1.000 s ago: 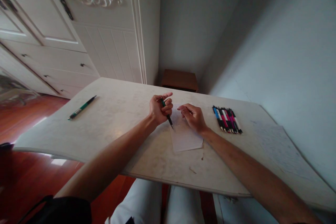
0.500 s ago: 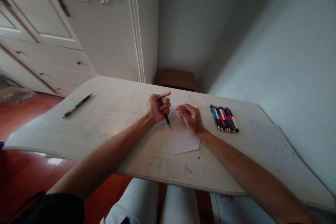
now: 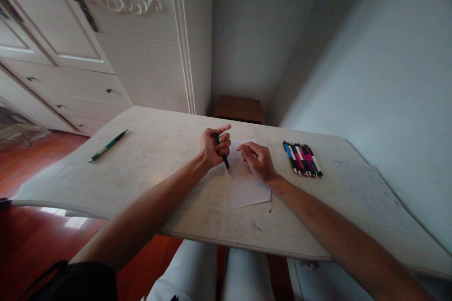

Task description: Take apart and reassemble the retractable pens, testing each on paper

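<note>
My left hand (image 3: pixel 216 146) is wrapped round a dark pen (image 3: pixel 226 162) with a bit of green near its upper end. Its tip points down over a white sheet of paper (image 3: pixel 249 193), and I cannot tell whether it touches. One finger of that hand sticks out away from the pen. My right hand (image 3: pixel 259 160) rests on the paper's right side with its fingers curled in, and no object shows in it. Faint writing covers the upper part of the sheet, partly hidden by both hands.
Several pens (image 3: pixel 302 160) in blue, white, pink and black lie in a row on the white table (image 3: pixel 158 150). A green pen (image 3: pixel 108 146) lies far left. Another written sheet (image 3: pixel 374 195) is at right. Beyond stand a white cabinet (image 3: pixel 148 70), a brown stool-like piece (image 3: pixel 240 107) and a wall.
The whole view has shifted slightly, with the cabinet and green pen sitting a little lower and further right. Both hands keep nearly the same pose, the left still round the pen.
</note>
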### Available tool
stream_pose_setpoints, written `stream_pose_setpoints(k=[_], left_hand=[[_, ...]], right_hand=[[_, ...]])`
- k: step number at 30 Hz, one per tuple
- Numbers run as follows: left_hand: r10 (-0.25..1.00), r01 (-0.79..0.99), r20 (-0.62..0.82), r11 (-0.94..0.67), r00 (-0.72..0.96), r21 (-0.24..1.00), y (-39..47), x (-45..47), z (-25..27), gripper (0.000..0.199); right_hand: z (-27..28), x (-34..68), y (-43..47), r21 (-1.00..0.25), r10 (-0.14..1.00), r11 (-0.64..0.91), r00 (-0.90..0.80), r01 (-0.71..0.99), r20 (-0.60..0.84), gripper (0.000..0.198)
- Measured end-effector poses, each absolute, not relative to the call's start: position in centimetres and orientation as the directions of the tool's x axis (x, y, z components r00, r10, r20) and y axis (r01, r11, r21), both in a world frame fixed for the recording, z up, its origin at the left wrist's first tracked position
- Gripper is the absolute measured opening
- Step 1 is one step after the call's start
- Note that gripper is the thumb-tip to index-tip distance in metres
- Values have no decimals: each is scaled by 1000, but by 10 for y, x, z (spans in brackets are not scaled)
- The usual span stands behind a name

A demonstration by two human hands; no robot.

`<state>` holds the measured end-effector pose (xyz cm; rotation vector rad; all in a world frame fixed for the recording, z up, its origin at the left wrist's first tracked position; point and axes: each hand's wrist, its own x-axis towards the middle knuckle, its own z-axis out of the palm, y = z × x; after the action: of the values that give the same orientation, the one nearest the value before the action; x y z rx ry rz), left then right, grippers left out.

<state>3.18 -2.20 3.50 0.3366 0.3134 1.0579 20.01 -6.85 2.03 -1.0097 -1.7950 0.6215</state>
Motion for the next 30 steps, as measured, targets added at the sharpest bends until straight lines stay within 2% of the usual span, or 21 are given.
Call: stream_pose_setpoints(k=[12, 30], left_hand=[[865, -769, -129, 492, 485, 408, -23, 34, 35, 23], [905, -817, -110, 420, 412, 396, -22, 35, 33, 23]], right_hand=[[20, 201, -68, -709, 816, 578, -265, 404, 514, 42], [21, 201, -69, -668, 795, 606, -340, 431, 502, 40]])
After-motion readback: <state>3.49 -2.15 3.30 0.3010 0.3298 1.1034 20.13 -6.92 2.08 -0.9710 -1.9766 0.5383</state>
